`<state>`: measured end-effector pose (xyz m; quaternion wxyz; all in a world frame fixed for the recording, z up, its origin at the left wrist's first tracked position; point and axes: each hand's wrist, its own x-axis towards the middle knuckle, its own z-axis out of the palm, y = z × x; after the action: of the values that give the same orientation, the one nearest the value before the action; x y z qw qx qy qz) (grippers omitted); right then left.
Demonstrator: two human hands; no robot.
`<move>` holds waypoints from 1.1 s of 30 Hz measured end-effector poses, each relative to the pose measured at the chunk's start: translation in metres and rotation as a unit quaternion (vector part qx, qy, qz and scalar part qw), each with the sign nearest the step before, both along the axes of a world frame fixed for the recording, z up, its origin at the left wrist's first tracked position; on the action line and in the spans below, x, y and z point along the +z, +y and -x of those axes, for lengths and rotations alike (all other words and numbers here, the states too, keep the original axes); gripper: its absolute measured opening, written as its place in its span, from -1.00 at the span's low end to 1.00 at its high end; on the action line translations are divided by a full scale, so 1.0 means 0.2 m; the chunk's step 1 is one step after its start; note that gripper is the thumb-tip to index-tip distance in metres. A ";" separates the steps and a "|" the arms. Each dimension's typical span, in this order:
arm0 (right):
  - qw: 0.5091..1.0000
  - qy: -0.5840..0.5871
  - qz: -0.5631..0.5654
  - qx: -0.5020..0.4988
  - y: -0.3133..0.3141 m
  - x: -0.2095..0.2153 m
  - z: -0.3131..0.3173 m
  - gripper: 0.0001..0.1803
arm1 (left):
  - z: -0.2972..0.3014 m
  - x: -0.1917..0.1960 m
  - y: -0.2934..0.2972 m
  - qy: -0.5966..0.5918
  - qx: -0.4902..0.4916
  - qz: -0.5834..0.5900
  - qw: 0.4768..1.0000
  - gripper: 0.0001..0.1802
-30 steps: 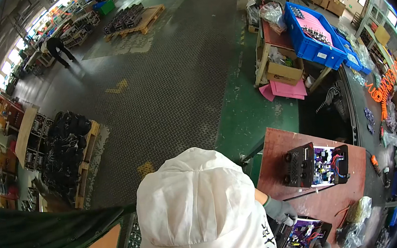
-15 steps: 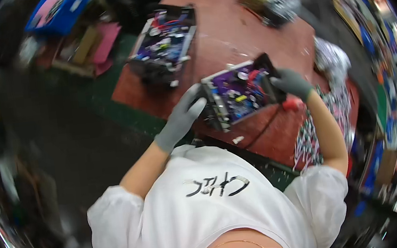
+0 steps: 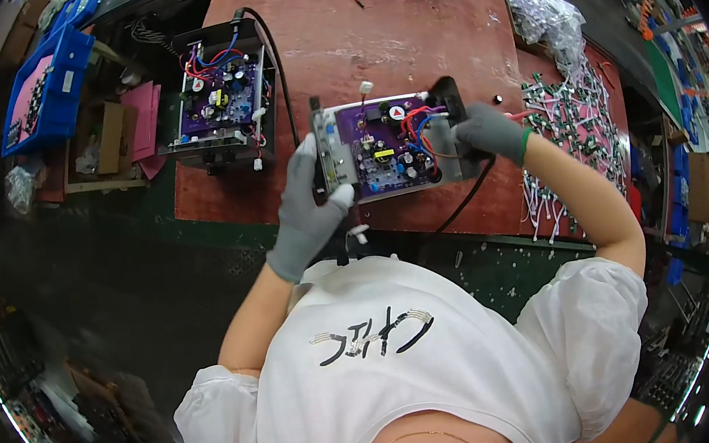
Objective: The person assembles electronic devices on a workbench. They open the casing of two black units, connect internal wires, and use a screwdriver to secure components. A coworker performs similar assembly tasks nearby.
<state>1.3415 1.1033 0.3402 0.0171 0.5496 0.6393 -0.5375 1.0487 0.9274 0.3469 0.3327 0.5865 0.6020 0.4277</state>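
An open-cased electronics unit [image 3: 381, 149] with a purple circuit board, red and blue wires and a black end panel lies between my hands over the red table's near edge. My left hand [image 3: 305, 205], in a grey glove with pale fingertips, grips the unit's left end, thumb on the near corner. At its right end, my gloved right hand [image 3: 490, 132] is closed around the black end panel near the wires; some fingertips are hidden. A similar unit [image 3: 223, 105] with a black cable rests at the table's left edge.
A pile of white-wired small parts [image 3: 573, 144] covers the table's right side, with a clear plastic bag [image 3: 546, 24] behind it. A blue bin [image 3: 51, 90] and pink sheets [image 3: 146, 123] are at the far left. A black cable [image 3: 467, 198] trails by the near edge.
The view has shifted, so the table and second unit appear further left. The held unit has turned to lie more level. My right hand has curled more over the end panel.
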 end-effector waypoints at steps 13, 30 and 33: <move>0.993 0.048 -0.108 -0.007 -0.49 0.19 -0.21 -0.66 | -0.02 0.10 0.96 -0.042 -0.259 0.129 0.956 -0.37; 0.934 0.178 -0.300 -0.069 -0.55 -0.10 -0.05 -0.71 | 0.15 0.02 0.98 0.278 -0.166 -0.121 0.938 -0.56; 0.942 0.263 -0.206 -0.031 -0.59 -0.08 0.05 -0.70 | 0.16 0.05 1.03 0.209 -0.178 -0.091 0.957 -0.59</move>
<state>1.3306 0.9847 0.3234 -0.2821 0.4001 0.7005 -0.5193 1.0166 1.1334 0.3570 0.2152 0.7885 0.5025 0.2820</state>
